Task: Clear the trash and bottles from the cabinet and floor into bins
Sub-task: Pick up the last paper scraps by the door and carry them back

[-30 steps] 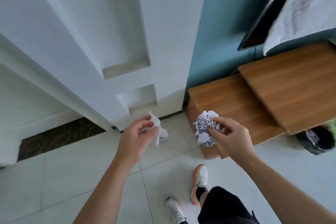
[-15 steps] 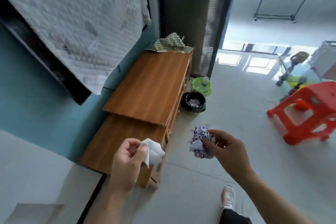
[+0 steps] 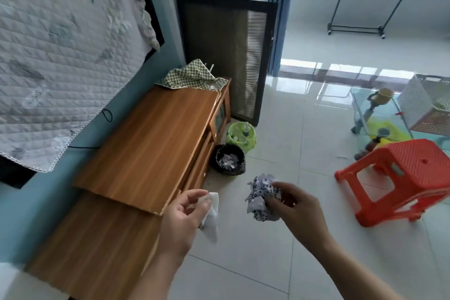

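My left hand (image 3: 181, 217) pinches a white tissue (image 3: 211, 217) that hangs down over the floor beside the wooden cabinet (image 3: 151, 143). My right hand (image 3: 295, 212) grips a crumpled ball of printed paper (image 3: 261, 198). A black bin (image 3: 227, 162) with paper scraps inside stands on the floor against the cabinet, ahead of both hands. Behind it a green bin (image 3: 242, 136) holds plastic bottles. The cabinet top is bare apart from a checked cloth (image 3: 194, 78) at its far end.
A red plastic stool (image 3: 399, 175) stands on the tiled floor to the right. Beyond it are a glass table (image 3: 375, 114) and a white basket (image 3: 423, 102). A dark screen panel (image 3: 226, 56) leans behind the bins. A quilted cover (image 3: 60, 44) hangs over the wall screen.
The view has swung from the white door towards the cabinet and bins and moved closer to them. Both hands keep hold of their paper.
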